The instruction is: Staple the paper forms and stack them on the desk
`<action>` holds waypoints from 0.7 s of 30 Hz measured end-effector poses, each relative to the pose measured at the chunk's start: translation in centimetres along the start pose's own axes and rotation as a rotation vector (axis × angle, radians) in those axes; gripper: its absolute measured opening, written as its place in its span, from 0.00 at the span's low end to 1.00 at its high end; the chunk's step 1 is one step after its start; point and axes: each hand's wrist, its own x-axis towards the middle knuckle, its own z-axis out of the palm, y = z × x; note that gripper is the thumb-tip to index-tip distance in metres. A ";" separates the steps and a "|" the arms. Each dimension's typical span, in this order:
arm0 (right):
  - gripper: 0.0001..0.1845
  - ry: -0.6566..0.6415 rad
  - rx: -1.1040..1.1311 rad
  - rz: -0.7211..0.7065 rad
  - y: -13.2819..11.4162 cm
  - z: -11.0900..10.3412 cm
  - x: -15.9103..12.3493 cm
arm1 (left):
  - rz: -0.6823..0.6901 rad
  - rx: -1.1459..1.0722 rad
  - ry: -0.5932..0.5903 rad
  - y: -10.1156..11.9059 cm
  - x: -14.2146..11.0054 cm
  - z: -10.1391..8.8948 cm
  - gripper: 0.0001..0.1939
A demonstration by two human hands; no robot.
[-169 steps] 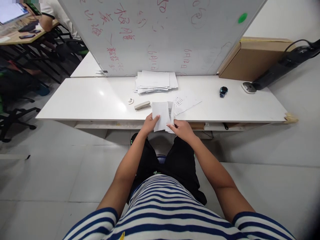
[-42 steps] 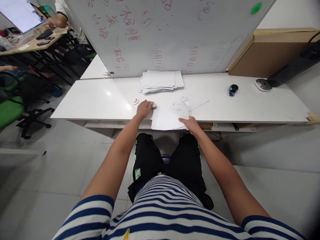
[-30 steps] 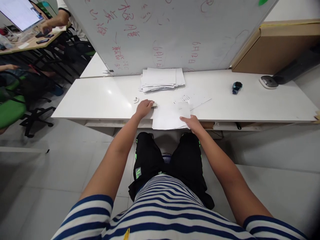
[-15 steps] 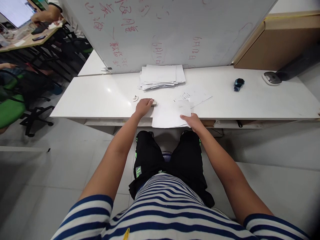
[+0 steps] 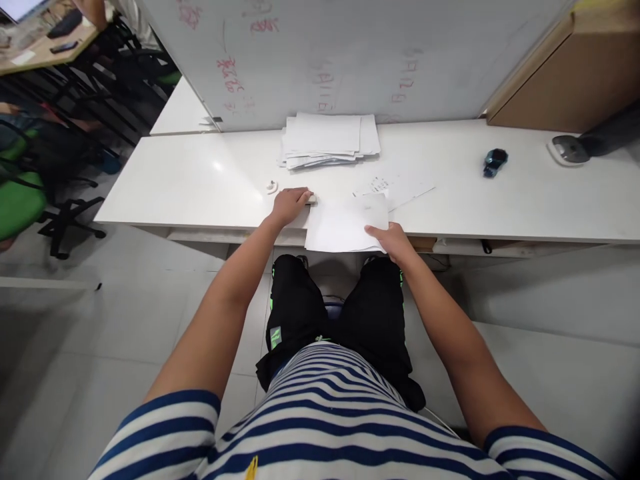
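My left hand [image 5: 290,205] is closed over a small pale stapler [image 5: 312,199] on the desk, at the upper left edge of some white paper sheets [image 5: 336,225]. Most of the stapler is hidden under my fingers. With thumb on top and fingers beneath, my right hand [image 5: 393,239] grips the lower right of these sheets, which stick out slightly past the desk's front edge. Just left of my left hand lies a small white curved object [image 5: 271,187]. Behind the sheets rests an uneven paper stack [image 5: 325,137]. A printed sheet [image 5: 407,192] lies flat beyond my right hand.
The white desk [image 5: 200,180] meets a whiteboard [image 5: 360,60] with red writing. A blue watch-like object [image 5: 495,163], a grey-and-white device [image 5: 569,151] and a cardboard box [image 5: 550,80] are on the right. Another person's arm [image 5: 93,10] shows at a far-left table near a green chair [image 5: 20,207].
The camera view has shifted slightly, moving the desk up in the picture. Both hands keep their hold, and the sheets stay nearly in the same place on the desk.
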 end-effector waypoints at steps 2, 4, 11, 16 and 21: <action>0.14 0.000 0.013 -0.007 0.0 0.1 0.0 | 0.034 -0.036 -0.019 -0.2 0.0 -0.2 0.22; 0.15 -0.009 0.027 -0.006 0.1 0.1 0.0 | 0.035 -0.096 -0.034 -0.4 -0.1 -0.5 0.24; 0.21 -0.016 0.016 -0.023 0.2 0.3 0.0 | -0.046 -0.372 -0.056 -0.6 -0.5 -0.8 0.26; 0.22 -0.045 0.019 -0.028 0.2 0.1 -0.4 | -0.196 -0.557 0.221 0.6 -1.5 -0.3 0.29; 0.19 0.000 -0.040 -0.079 1.3 -0.7 -1.7 | -0.118 -0.451 0.371 0.0 -3.4 0.1 0.39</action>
